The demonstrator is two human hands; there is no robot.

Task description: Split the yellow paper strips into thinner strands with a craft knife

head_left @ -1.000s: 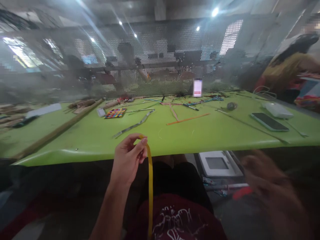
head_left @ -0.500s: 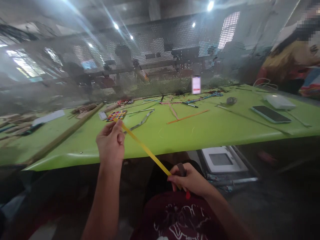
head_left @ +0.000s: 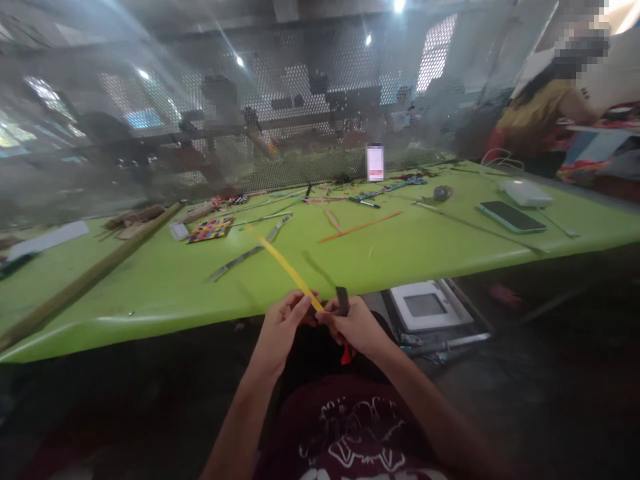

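Left hand (head_left: 283,327) dropped from the tabletop edge and closed in on the right hand (head_left: 356,325); both now meet just below the near edge of the tabletop (head_left: 425,253). Left grip pinched shut on the yellow strip (head_left: 285,267), which runs up-left over the near edge. Right grip also closed at the strip's lower end, holding a dark tool (head_left: 343,300) with a red part below. Woven colored mat (head_left: 210,229) sits toward the far-left side, phone (head_left: 511,217) toward the right edge.
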